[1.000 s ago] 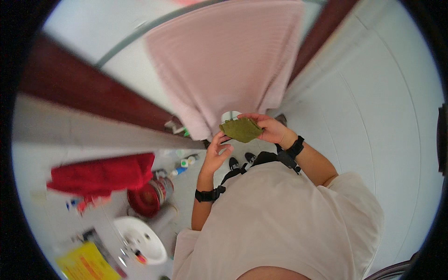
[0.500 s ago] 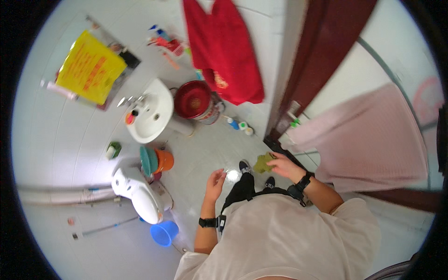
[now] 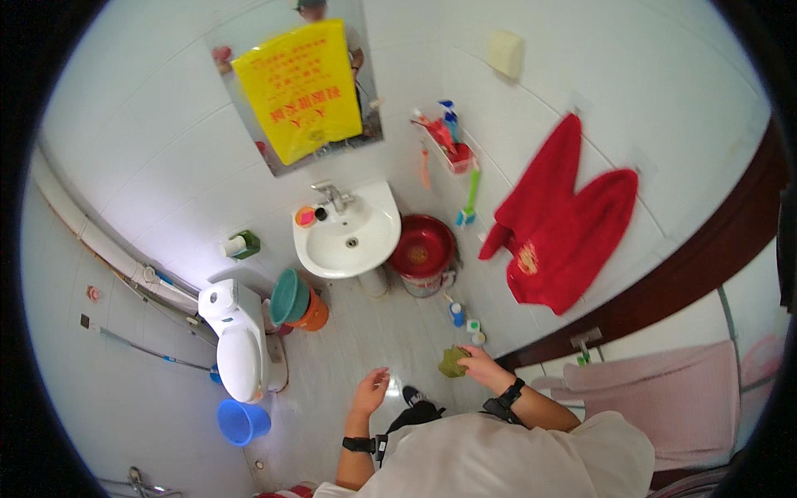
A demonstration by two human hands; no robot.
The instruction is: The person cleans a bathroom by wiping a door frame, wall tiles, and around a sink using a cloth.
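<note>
My right hand (image 3: pixel 486 369) is closed on the edge of a crumpled olive-green cloth (image 3: pixel 452 362), which hangs in front of the fingers above the floor. To its left, my left hand (image 3: pixel 371 392) is raised with loosely bent fingers and nothing in it. Both wrists wear black straps. Ahead of me a white washbasin (image 3: pixel 349 236) with a chrome tap is fixed to the wall. Beside it a red basin (image 3: pixel 423 251) rests on top of a bucket. Just beyond the cloth, small bottles (image 3: pixel 457 314) stand on the floor along the wall.
A white toilet (image 3: pixel 239 361), a blue bucket (image 3: pixel 243 423) and teal and orange buckets (image 3: pixel 305 303) stand at the left. A red towel (image 3: pixel 560 224) hangs on the right wall, near a pink cloth (image 3: pixel 664 398) by the doorway. A yellow sheet (image 3: pixel 303 87) covers part of the mirror.
My view has swung right toward the doorway side and lifted, so the washbasin and mirror now sit nearer the middle. My right hand still holds the cloth; my left hand stays free.
</note>
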